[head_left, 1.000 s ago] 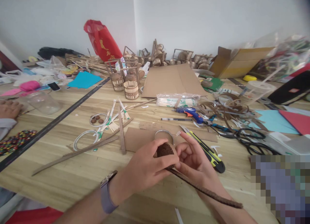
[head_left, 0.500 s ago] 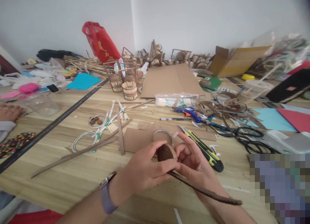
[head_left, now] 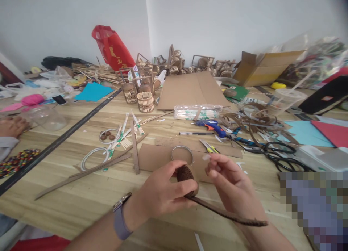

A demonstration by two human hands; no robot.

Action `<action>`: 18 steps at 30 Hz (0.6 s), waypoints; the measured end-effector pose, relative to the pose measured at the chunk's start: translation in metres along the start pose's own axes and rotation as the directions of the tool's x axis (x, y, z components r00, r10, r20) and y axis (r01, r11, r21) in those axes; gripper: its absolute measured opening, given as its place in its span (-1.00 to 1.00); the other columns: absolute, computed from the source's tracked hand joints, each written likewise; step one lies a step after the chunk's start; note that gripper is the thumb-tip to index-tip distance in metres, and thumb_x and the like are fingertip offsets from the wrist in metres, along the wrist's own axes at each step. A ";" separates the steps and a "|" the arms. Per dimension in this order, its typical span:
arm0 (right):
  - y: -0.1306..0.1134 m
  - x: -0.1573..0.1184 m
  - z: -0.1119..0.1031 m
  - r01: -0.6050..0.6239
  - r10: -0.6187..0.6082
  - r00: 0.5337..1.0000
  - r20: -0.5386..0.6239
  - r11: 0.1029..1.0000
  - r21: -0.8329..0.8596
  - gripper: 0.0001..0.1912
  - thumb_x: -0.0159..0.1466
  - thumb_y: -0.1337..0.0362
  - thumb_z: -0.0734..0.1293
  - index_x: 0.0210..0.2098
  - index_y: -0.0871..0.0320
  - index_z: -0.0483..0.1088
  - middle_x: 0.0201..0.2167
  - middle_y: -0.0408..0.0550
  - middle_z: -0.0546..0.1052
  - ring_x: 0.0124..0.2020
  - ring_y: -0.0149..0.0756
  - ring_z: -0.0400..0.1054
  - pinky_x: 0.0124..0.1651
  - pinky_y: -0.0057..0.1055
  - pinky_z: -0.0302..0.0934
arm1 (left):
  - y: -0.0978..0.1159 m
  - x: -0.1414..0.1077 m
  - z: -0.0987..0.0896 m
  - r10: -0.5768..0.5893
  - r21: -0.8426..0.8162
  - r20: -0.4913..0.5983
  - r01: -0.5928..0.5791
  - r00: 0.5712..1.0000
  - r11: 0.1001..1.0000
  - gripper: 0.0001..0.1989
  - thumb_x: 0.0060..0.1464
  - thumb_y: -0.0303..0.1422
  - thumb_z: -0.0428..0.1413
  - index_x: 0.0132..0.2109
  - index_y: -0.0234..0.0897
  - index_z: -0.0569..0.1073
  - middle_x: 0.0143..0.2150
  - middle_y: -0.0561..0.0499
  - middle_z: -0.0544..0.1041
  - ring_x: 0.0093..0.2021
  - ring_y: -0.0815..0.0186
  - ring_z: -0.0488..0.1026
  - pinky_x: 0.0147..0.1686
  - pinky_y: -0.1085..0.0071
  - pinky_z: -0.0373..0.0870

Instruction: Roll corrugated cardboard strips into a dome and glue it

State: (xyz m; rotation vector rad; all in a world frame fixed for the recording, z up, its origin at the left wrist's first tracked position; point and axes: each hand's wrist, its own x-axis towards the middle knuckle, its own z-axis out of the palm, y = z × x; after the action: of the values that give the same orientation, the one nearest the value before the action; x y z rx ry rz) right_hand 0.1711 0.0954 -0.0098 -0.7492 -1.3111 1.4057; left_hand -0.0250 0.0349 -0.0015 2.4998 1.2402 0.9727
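My left hand (head_left: 165, 189) is closed around a roll of brown corrugated strip (head_left: 185, 179), a tight coil whose ridged side faces up. The strip's loose tail (head_left: 231, 216) trails down to the right, passing in front of my right wrist. Just right of the coil and apart from it is my right hand (head_left: 231, 178), its fingers curled together. A small whitish, see-through scrap (head_left: 206, 157) is at its fingertips; whether it is pinched or stuck there is hard to tell. A metal-coloured ring (head_left: 182, 155) lies on cardboard beyond the coil, and my right hand partly hides a yellow-and-black utility knife (head_left: 209, 146).
Ahead are a blue glue gun (head_left: 212, 127), a pen (head_left: 196, 133) and packaged sticks (head_left: 198, 112). Black scissors (head_left: 280, 155) lie right. Brown strips (head_left: 100, 170) and rings (head_left: 95, 159) lie left. Small stick baskets (head_left: 145, 101) stand behind. Another person's hand (head_left: 13, 126) rests far left.
My right hand has drawn away from the coil to the right, with the whitish scrap at its fingers, and now covers most of the knife. My left hand keeps holding the coil.
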 end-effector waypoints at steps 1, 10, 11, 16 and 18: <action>-0.002 0.001 -0.002 -0.040 0.041 0.999 -0.017 0.998 0.046 -0.79 0.10 0.10 0.49 -0.27 -0.04 0.51 -0.35 -0.13 0.42 -0.36 -0.31 0.28 -0.29 -0.38 0.25 | 0.000 0.000 0.001 0.000 0.001 -0.006 0.000 1.000 1.000 -0.67 0.24 -0.09 0.01 -0.05 -0.20 0.45 0.07 -0.22 0.34 -0.09 0.20 0.43 -0.06 0.32 0.42; -0.008 -0.002 -0.003 -0.424 0.364 0.898 0.247 0.866 0.265 -0.82 0.02 0.14 0.53 -0.44 0.04 0.53 -0.19 -0.09 0.46 -0.25 -0.26 0.32 -0.19 -0.34 0.24 | -0.001 0.002 0.002 -0.006 -0.052 -0.027 0.005 1.000 0.999 -0.71 0.24 -0.12 0.03 -0.06 -0.20 0.44 0.02 -0.18 0.35 -0.12 0.23 0.42 -0.08 0.33 0.42; -0.008 -0.003 -0.003 -0.447 0.378 0.885 0.271 0.853 0.270 -0.83 0.03 0.15 0.53 -0.43 0.05 0.53 -0.19 -0.09 0.45 -0.26 -0.28 0.31 -0.20 -0.36 0.23 | -0.001 0.002 0.002 -0.006 -0.052 -0.028 0.004 1.000 0.999 -0.71 0.23 -0.12 0.03 -0.06 -0.21 0.44 0.03 -0.18 0.35 -0.12 0.22 0.42 -0.08 0.32 0.42; -0.011 -0.005 0.002 -0.557 0.450 0.817 0.360 0.776 0.295 -0.80 0.02 0.17 0.53 -0.47 0.13 0.50 -0.26 -0.08 0.39 -0.28 -0.27 0.29 -0.22 -0.37 0.21 | -0.003 0.002 0.005 0.024 -0.028 -0.061 -0.026 0.998 0.999 -0.74 0.24 -0.15 0.04 -0.05 -0.20 0.42 0.04 -0.18 0.33 -0.13 0.23 0.43 -0.12 0.32 0.44; -0.013 -0.005 0.005 -0.577 0.474 0.809 0.349 0.754 0.314 -0.79 -0.01 0.20 0.55 -0.47 0.14 0.49 -0.27 -0.11 0.39 -0.26 -0.28 0.30 -0.21 -0.39 0.19 | -0.004 0.002 0.006 0.045 -0.023 -0.084 -0.047 0.995 0.999 -0.73 0.24 -0.15 0.04 -0.02 -0.19 0.40 0.03 -0.17 0.34 -0.11 0.22 0.43 -0.12 0.31 0.45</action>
State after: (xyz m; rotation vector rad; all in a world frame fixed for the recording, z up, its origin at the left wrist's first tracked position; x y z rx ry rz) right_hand 0.1711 0.0874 0.0027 -0.6984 -0.9538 2.2209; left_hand -0.0228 0.0400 -0.0069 2.5030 1.1903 1.1073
